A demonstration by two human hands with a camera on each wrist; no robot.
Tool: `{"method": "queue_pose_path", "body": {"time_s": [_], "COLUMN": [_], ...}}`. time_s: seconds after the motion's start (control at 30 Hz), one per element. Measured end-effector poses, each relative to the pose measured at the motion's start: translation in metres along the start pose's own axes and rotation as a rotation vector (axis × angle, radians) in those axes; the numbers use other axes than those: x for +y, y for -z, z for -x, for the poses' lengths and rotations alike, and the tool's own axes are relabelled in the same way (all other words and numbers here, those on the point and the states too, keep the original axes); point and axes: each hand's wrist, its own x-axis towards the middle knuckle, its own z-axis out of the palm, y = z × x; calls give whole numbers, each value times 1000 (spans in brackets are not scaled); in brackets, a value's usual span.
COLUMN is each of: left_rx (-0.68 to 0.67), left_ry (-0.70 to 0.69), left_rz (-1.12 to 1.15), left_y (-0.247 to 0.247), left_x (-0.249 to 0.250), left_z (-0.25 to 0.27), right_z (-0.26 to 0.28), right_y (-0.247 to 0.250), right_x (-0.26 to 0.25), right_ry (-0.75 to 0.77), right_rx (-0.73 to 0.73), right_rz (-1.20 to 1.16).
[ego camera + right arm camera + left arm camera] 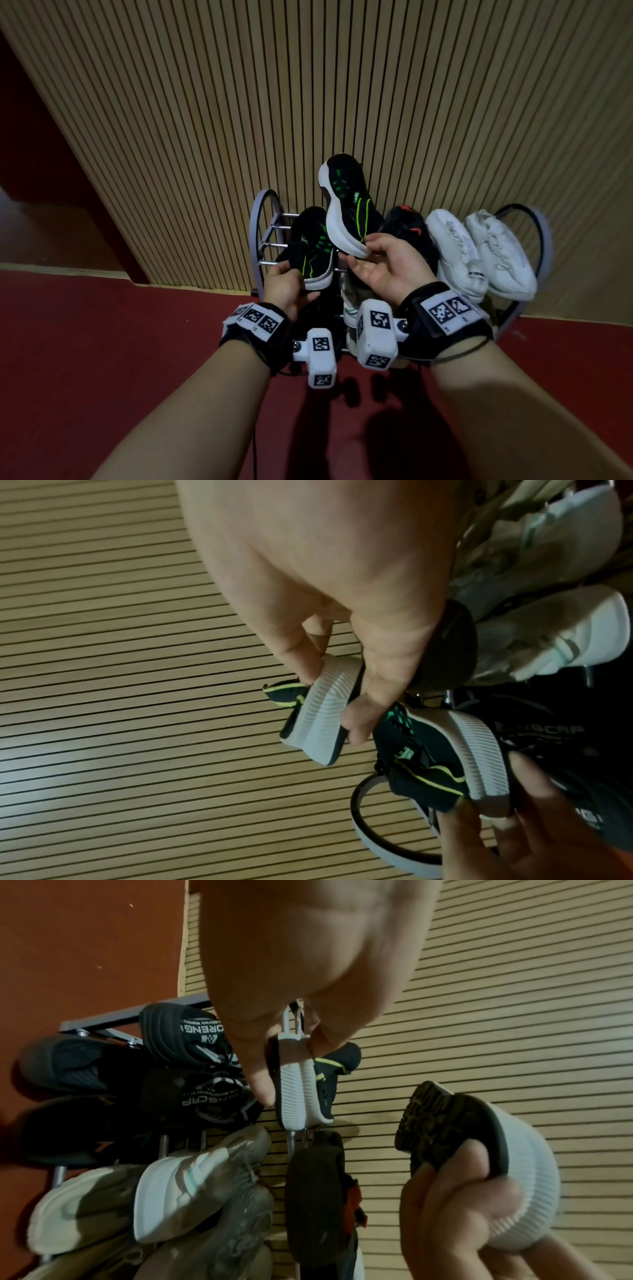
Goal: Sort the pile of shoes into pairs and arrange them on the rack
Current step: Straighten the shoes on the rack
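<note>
Two black sneakers with green stripes and white soles are held above the shoe rack (260, 219). My left hand (294, 274) grips the heel of the left sneaker (310, 253), which lies on the top rails at the left end. My right hand (364, 251) grips the heel of the right sneaker (349, 209), tilted on its side with the toe up against the wall. In the left wrist view, thumb and fingers pinch the ribbed white heel (301, 1085). The right wrist view shows the other heel (318, 712) held the same way.
A white pair (479, 253) sits at the right of the top shelf, a black and red shoe (407, 226) beside it. Lower shelves hold black shoes (185, 1037) and white shoes (192, 1185). A slatted wooden wall (308, 85) stands behind; red carpet (102, 342) covers the floor.
</note>
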Motion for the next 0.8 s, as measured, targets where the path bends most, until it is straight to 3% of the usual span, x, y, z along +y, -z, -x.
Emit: {"method": "queue_pose_path", "body": {"time_s": [0.3,0.53,0.6,0.7,0.8], "left_rx": [-7,-26,-88,-264,-297], "left_ry": [-29,-121,-145,-59,-31], "left_rz": [-40,-162,-184,-197,-152], "left_y": [-17,-3,0,7,19], "left_x": [-11,22,38,58,65], "left_z": [-2,28,42,57,60], "right_z": [5,7,8,8,4], "right_y": [26,4,-9,-29,-43], "right_x": [-9,5,15,33,48], "right_ry": [46,136,176,232,253], "right_rx": [79,77,77,87,77], "right_rz": [168,299,354,430,482]}}
